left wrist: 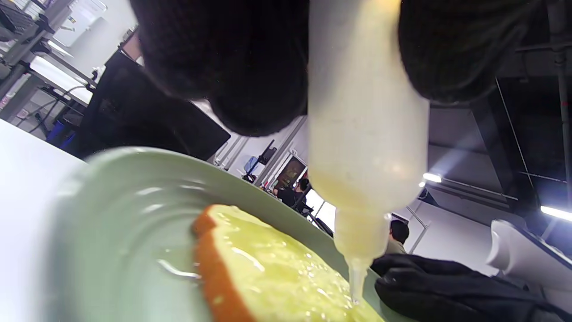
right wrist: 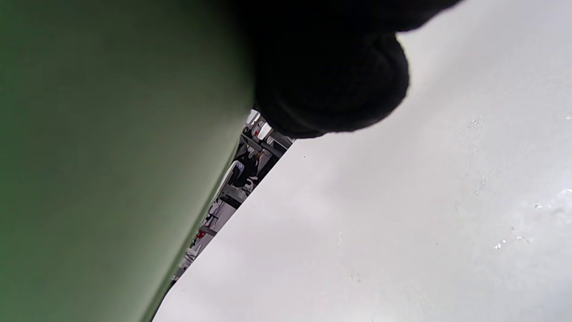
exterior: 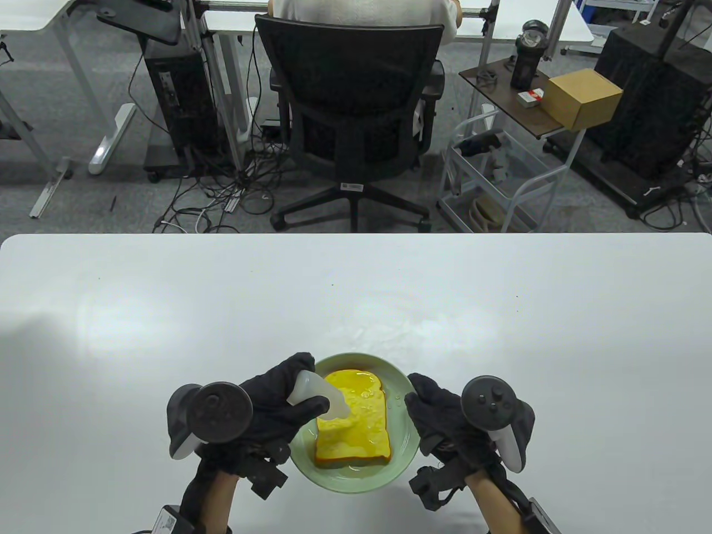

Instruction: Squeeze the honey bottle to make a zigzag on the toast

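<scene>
A slice of toast point(exterior: 356, 423) with a glossy yellow coating lies on a pale green plate point(exterior: 400, 384) near the table's front edge. My left hand point(exterior: 278, 400) grips a translucent squeeze bottle point(exterior: 317, 394), tilted nozzle-down over the toast's left part. In the left wrist view the bottle point(left wrist: 366, 134) points down, its nozzle tip just above the wet toast point(left wrist: 268, 273). My right hand point(exterior: 439, 417) rests against the plate's right rim; the right wrist view shows a gloved fingertip point(right wrist: 330, 80) beside the plate's green wall point(right wrist: 116, 156).
The white table point(exterior: 222, 306) stretches wide to the left, right and beyond the plate, with small wet spots point(exterior: 378, 334) just behind it. An office chair point(exterior: 350, 111) and a cart point(exterior: 500, 178) stand beyond the far edge.
</scene>
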Action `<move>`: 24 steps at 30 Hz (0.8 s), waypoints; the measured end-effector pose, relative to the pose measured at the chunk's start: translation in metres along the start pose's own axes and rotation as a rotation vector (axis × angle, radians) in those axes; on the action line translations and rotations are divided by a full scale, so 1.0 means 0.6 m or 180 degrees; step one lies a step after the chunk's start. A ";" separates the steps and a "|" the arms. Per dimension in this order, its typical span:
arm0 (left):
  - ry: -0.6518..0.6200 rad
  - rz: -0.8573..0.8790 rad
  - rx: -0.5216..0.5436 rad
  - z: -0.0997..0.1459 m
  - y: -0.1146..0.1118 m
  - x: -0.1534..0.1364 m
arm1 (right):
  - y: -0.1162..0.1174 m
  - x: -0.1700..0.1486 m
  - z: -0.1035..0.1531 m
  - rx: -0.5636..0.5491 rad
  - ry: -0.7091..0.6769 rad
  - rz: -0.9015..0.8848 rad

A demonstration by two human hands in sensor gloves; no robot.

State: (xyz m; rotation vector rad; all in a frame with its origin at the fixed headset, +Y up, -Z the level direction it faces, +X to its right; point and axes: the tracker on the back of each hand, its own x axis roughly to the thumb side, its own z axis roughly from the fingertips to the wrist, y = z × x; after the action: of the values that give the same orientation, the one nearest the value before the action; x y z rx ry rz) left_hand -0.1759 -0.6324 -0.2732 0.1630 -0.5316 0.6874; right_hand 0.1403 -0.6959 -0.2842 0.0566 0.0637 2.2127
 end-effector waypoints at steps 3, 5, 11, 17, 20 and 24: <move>-0.0022 -0.0001 -0.0030 -0.004 -0.008 0.003 | 0.006 0.003 0.002 0.0039 -0.0013 -0.0014; -0.0044 0.0011 -0.0047 -0.005 -0.012 0.006 | 0.010 0.004 0.003 0.0061 -0.0018 -0.0011; -0.0059 0.0013 -0.0094 -0.007 -0.017 0.010 | 0.012 0.004 0.003 0.0075 -0.0013 -0.0023; -0.0025 0.0050 -0.0038 -0.004 -0.007 0.005 | -0.002 0.002 0.002 0.0009 0.0013 -0.0083; 0.0019 0.0052 0.0008 0.001 0.002 -0.002 | -0.011 -0.002 -0.001 -0.0051 0.0043 -0.0096; 0.0039 0.0065 0.0084 0.006 0.014 -0.005 | -0.023 -0.007 -0.003 -0.0104 0.0084 -0.0160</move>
State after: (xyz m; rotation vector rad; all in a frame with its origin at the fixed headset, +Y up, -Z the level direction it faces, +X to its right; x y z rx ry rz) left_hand -0.1846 -0.6286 -0.2721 0.1782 -0.5133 0.7153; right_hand 0.1538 -0.6908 -0.2870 0.0078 0.0432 2.1639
